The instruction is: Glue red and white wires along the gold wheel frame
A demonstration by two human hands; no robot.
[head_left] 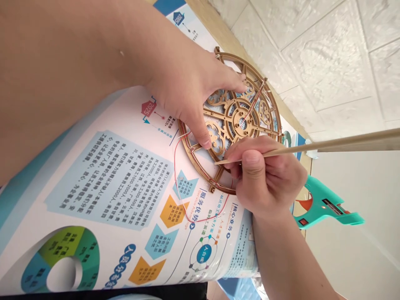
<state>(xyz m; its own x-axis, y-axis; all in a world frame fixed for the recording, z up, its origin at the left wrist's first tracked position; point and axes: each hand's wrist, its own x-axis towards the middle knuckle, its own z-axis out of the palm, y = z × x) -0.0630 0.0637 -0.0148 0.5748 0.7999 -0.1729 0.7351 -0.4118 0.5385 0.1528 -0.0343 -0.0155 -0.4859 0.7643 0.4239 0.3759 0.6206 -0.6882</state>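
Observation:
A round wooden fretwork disc (234, 121) lies flat on a printed poster. My left hand (187, 83) rests on the disc's left part, its fingers spread and pressing down. My right hand (265, 179) sits at the disc's lower rim, fingers pinched round a long thin wooden stick (328, 145). The stick's pointed tip touches the disc's lower rim. A thin red wire (184, 200) loops from the disc's edge across the poster.
The poster (109, 187) with printed text and coloured charts covers the table. A teal glue gun (325, 206) lies past the table's edge on the right. A white textured wall (328, 54) runs along the table's far side.

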